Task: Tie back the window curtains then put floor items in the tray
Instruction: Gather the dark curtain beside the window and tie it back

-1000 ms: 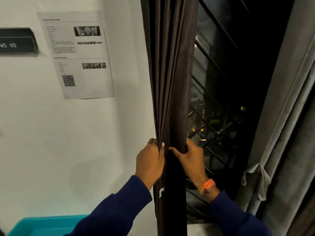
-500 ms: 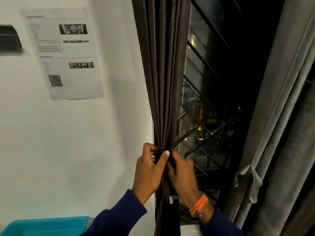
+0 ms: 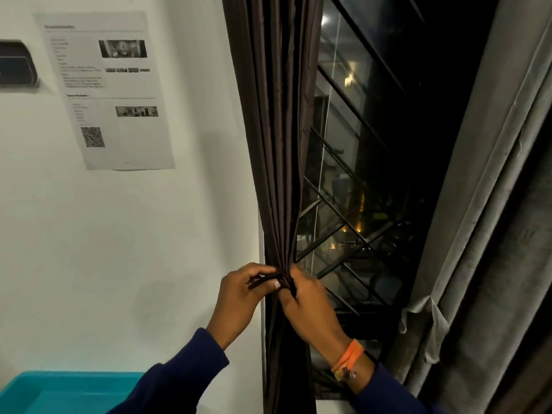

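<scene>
- your left hand (image 3: 239, 297) sits at centre frame, fingers curled shut around a dark strip of tie (image 3: 270, 279) that wraps the bunched fabric.
- your right hand (image 3: 310, 309) is pressed against the other side of the bunch, fingers closed on the gathered folds just beside the left thumb.
- the dark brown curtain (image 3: 274, 130) hangs from the top centre of the frame, pleats pinched tight where your hands meet, then drops straight to the bottom edge.
- an orange band (image 3: 349, 358) rings your right wrist, lower right of centre.
- the teal tray (image 3: 68, 389) shows in the lower left corner, its rim against the white wall.
- the grey curtain (image 3: 490, 204) runs down the right side, already knotted low near the sill.
- the barred window (image 3: 358, 180) is dark between the two curtains.
- a printed sheet (image 3: 104, 88) is stuck to the wall, upper left.
</scene>
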